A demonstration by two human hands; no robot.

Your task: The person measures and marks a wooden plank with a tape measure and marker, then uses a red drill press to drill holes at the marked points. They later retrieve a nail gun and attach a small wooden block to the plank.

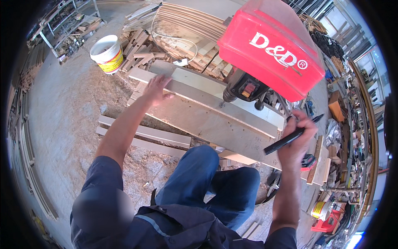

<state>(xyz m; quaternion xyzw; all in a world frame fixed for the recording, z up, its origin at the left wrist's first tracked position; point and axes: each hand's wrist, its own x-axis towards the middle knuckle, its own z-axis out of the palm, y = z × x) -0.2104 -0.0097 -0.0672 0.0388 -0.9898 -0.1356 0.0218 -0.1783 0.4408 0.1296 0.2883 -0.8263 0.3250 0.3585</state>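
Observation:
My left hand (156, 89) lies on the left end of a long wooden strip (195, 96), fingers stretched over its top and thumb apart. The strip rests on a wide wooden board (186, 113) under a red drill press (269, 50). Its chuck (230, 93) points down at the strip, and the bit tip seems to meet or nearly meet the wood. My right hand (300, 135) is closed around a black marker pen (286, 141), which slants across the fingers. Those fingers are also at the press's metal feed lever (284, 104); whether they grip it is unclear.
A white bucket with a yellow label (107, 54) stands at the back left, beside stacked wood offcuts (139, 47). A white power cord (182, 62) lies behind the board. Narrow planks (145, 135) lie on the sawdust-covered floor. Cluttered shelving (352, 124) runs along the right.

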